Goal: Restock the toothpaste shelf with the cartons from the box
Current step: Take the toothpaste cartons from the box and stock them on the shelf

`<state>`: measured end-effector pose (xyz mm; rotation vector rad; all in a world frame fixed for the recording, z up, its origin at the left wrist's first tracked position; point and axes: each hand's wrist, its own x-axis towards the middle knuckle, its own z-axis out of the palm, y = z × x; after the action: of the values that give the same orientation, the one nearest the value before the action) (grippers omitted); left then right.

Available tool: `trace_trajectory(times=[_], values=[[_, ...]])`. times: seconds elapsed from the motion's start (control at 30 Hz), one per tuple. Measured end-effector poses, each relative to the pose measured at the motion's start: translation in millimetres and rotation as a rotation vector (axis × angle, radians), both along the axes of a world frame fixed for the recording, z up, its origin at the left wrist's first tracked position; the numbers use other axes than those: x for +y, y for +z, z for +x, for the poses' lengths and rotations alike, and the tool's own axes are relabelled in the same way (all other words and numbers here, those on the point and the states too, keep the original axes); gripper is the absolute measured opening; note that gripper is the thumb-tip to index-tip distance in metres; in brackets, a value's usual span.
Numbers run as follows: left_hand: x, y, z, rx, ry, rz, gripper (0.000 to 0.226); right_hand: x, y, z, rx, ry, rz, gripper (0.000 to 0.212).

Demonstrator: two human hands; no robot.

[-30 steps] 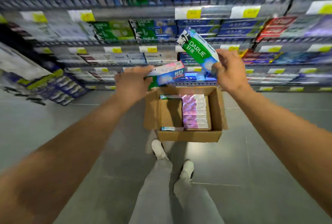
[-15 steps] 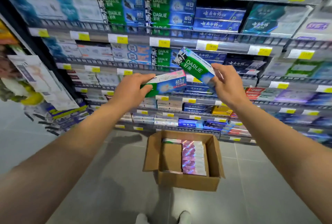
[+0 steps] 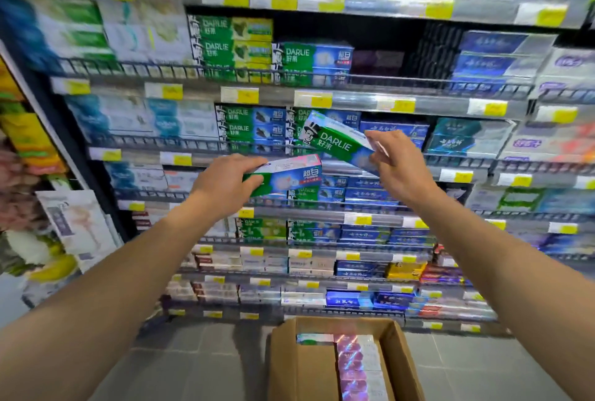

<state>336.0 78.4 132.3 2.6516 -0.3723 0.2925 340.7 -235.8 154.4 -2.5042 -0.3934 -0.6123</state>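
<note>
Toothpaste shelves (image 3: 354,101) fill your view now, closer than half a second ago, and the box (image 3: 399,362) has dropped to the bottom edge. Your left hand (image 3: 225,188) grips a green-and-blue carton (image 3: 289,175) by its end; your right hand (image 3: 402,165) pinches the tilted Darlie carton (image 3: 335,140), raised nearer the shelf stock.

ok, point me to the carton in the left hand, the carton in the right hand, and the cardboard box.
left-hand carton (image 3: 291,175): head view, on its blue front face.
right-hand carton (image 3: 335,142): head view, on the green printed face.
cardboard box (image 3: 404,359): head view, on its right wall.
</note>
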Motion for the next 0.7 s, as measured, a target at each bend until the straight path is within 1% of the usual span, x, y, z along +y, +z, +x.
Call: trace_trajectory(times=[0.23,0.4,0.47,0.57,0.7], values=[[4.8,36.1,39.6,-0.103,-0.01,0.009,0.041,1.0,38.9,58.9,-0.136,0.009,-0.068,0.041],[1.6,51.8,72.9,-0.116,-0.011,0.04,0.041,-6.6,59.5,91.2,-0.227,0.012,-0.06,0.038],[-7.6,61.5,102.1,-0.148,0.011,0.033,0.041,-15.5,75.2,122.1,-0.284,0.004,-0.067,0.037],[-11.8,71.7,113.4,-0.18,0.023,0.016,0.04,-19.8,82.6,140.7,-0.326,-0.016,-0.078,0.034],[-22.6,83.8,136.7,-0.229,0.023,0.007,0.041,-27.8,93.6,168.2,-0.332,-0.087,0.002,0.035]])
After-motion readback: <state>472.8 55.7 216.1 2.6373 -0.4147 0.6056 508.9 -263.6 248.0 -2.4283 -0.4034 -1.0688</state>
